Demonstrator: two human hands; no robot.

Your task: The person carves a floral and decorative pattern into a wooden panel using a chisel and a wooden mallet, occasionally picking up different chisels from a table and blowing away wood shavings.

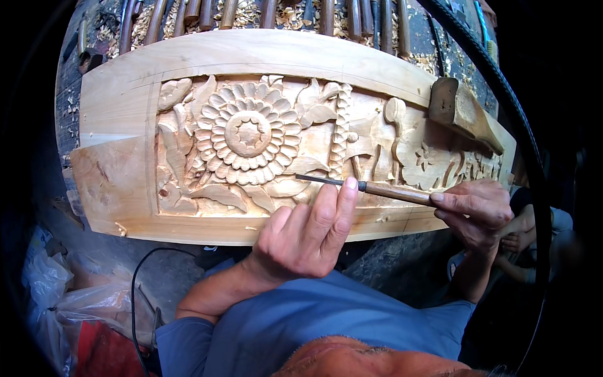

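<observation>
A carving chisel point(399, 193) with a brown wooden handle and thin dark blade lies nearly level above a carved wooden panel point(251, 53). My right hand point(474, 210) grips the handle's end between thumb and fingers. My left hand point(308, 235) has two fingertips on the blade's shank near the ferrule, its other fingers curled; the thumb is hidden. The blade's tip points left, by the lower right edge of a large carved flower point(248, 135). Leaves and a twisted, beaded stem point(341, 129) stand in relief around it.
A wooden mallet point(461, 113) rests on the panel's right end. Several wood-handled tools point(269, 14) lie along the far edge among shavings point(295, 19). A thick dark cable point(502, 78) arcs down the right. Clear plastic bags point(81, 295) sit lower left. Another person's limbs point(521, 239) show at right.
</observation>
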